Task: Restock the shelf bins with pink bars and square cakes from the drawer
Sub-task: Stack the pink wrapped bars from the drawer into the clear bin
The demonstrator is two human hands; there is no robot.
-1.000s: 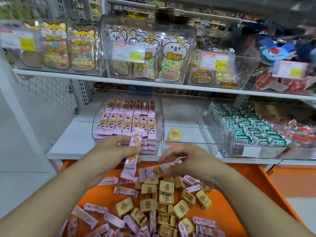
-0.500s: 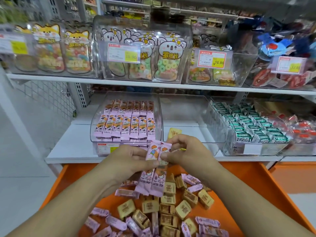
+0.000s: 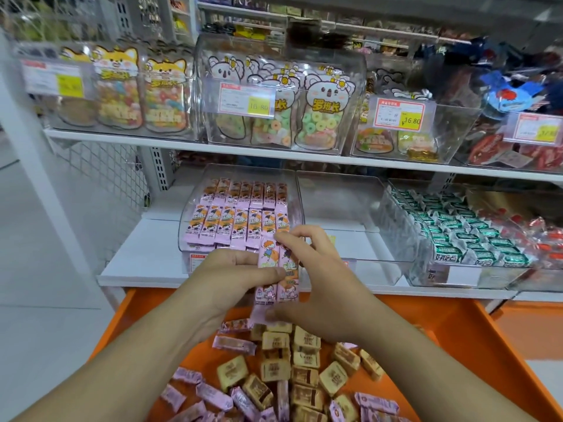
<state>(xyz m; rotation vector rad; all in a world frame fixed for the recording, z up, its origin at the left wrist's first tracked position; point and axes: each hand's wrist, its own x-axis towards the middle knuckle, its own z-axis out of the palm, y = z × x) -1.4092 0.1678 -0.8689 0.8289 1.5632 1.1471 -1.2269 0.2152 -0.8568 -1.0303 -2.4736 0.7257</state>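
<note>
Wrappers filled the near end of the orange drawer: loose pink bars, long and crinkled at their sealed ends, lay mixed with square cakes, blocky tan pieces in glossy film, heaped toward the drawer's middle. Above the drawer's far edge, the left hand clasped two held pink bars side by side, thumb across their fronts, while the right hand pinched the same pair at top and bottom, apparently squaring them up. Slick film probably made the pair liable to slide apart or drop back into the heap if either grip loosened. Beyond, at the front edge of the white shelf, the clear hard-plastic pink-bar bin held tidy upright rows; a careless push could likely topple them. Just right of it, the neighbouring clear bin looked almost bare, presumably awaiting cakes.
</note>
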